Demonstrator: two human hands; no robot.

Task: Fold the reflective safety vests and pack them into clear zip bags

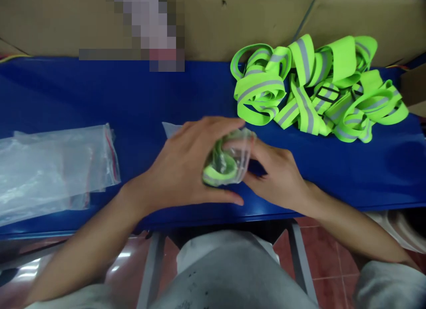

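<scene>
"Two bare hands are in view. State the condition of each."

"Left hand: curved around one clear bag, grasping it from the left, thumb stretched out free of it. Right hand: at the bag's right end, index finger seen through the plastic. Whether that finger is inside or behind the film, and whether the hand is gripping, I cannot tell."

"Contents and position of the bag?"

"A coiled yellow-green strap with a grey stripe. Bag and strap are between the hands, over the near part of the blue worktop."

"Other items?"

"To the right, towards the back, a loose heap of similar straps, black buckles showing. To the left, flat bags overlapping, red lines near their right ends. Just beyond the left hand, a corner of clear plastic. Brown cardboard stands along the back."
</scene>
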